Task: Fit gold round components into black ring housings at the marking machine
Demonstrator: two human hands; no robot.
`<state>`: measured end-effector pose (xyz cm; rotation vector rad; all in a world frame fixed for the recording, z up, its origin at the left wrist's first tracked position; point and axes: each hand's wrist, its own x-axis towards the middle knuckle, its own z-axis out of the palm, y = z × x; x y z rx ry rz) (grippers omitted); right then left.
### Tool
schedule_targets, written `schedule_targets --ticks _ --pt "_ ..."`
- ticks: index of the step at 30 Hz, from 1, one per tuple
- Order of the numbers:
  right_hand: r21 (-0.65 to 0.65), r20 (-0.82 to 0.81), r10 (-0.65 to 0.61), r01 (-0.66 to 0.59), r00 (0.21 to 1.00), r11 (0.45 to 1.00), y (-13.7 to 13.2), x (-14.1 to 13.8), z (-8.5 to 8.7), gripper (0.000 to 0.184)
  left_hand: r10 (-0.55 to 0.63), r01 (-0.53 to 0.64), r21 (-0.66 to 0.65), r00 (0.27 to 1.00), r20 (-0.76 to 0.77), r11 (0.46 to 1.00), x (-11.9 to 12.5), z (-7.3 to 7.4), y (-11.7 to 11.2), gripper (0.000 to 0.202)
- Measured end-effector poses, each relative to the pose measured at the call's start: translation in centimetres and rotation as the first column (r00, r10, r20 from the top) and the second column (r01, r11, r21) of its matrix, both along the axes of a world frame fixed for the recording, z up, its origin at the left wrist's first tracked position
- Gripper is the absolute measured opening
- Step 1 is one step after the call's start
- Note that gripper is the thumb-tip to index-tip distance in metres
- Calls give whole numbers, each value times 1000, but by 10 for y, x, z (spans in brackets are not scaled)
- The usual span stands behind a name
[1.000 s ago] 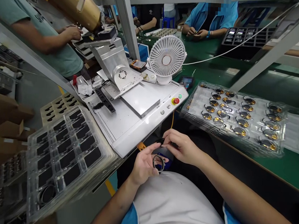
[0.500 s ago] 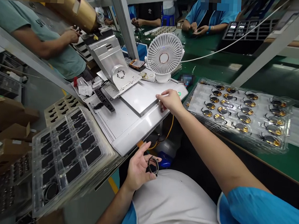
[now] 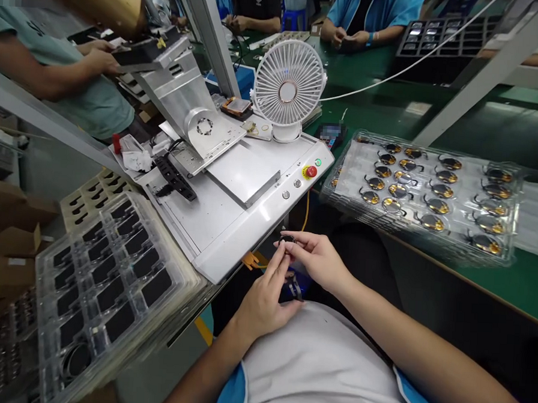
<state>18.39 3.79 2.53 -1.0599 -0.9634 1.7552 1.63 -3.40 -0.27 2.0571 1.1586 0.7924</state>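
Note:
My right hand [image 3: 323, 261] pinches a small dark round part [image 3: 287, 238] just off the front edge of the white machine. The fingertips of my left hand [image 3: 264, 300] meet the same part from below. A dark ring with a shiny edge [image 3: 296, 286] sits between the thumb and curled fingers of my left hand, partly hidden. Behind my hands, the machine's front panel [image 3: 268, 216] shows a red emergency button [image 3: 311, 171] and several round push buttons. A flat metal plate [image 3: 247, 179] lies on the machine top.
A white fan [image 3: 288, 85] stands on the machine's back corner beside a metal bracket [image 3: 178, 94]. Stacked clear trays [image 3: 412, 218] with round parts lie right; a clear tray [image 3: 108, 250] of dark square pieces is left. Co-workers' hands [image 3: 349, 38] are across the green table.
My right hand has come from the machine's front panel, uncovering the red button, to join my left hand. It now pinches a small dark round part. The view has shifted slightly.

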Motion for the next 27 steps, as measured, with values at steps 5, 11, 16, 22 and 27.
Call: schedule_targets --ticks 5,11,16,22,27 --pt "13 48 121 -121 992 993 5 16 8 44 64 -27 -96 912 406 995 -3 2 1 89" --pt "-11 100 174 -174 980 985 6 18 9 44 -27 33 -30 979 204 999 -13 6 1 90" --pt "-26 51 223 -222 973 975 7 21 10 47 -84 86 22 995 -61 996 -17 9 2 88" --pt "-74 40 132 -129 990 989 0 20 11 43 38 -13 -61 898 439 998 -11 5 5 75" --pt "-174 -15 209 -208 978 962 -8 12 17 41 255 -125 -224 570 781 966 -7 -7 8 46"
